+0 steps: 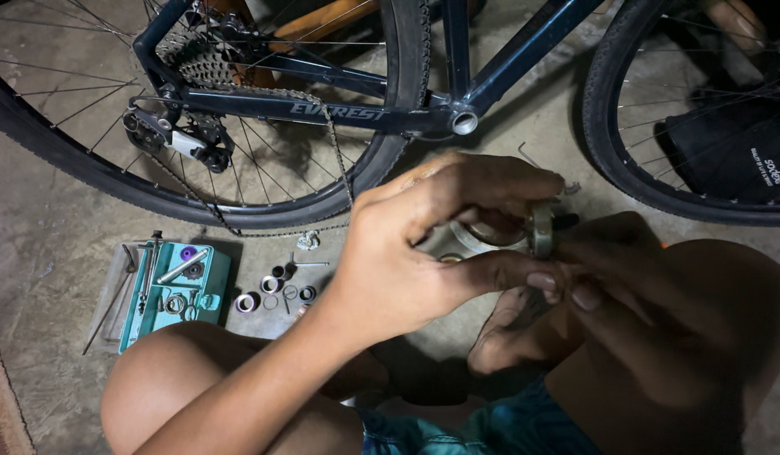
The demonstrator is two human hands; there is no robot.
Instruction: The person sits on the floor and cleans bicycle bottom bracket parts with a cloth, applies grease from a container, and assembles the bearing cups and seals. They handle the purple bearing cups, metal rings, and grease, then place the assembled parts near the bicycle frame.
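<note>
Grey concrete floor (45, 253) fills the view, and everything sits or stands on it. A dark blue bike frame (323, 108) stretches across the top. Its back wheel (390, 143) is on the left side, with a loose chain (323, 160) hanging down over the spokes. Another black tyre (609, 143) curves in at the top right.

The person sits low with bare knees up — both hands meet in the middle of the view, above the floor and just under the frame.

The left hand (407, 261) is big and close. Its fingers (483, 181) curl over the top and its thumb comes from below, so they pinch a round metal ring part (540, 229). The right hand (626, 261) is dark and in shadow. Its fingers (585, 295) touch the same ring part from the other side, and they hold it too.

A teal tray (217, 274) lies on the floor at the left, with small tools and a silver tube in it. Just beside the tray are little metal rings and washers (276, 291) — they lie spread out on the floor. A thin metal rod (112, 312) lies at the tray's left edge.
</note>
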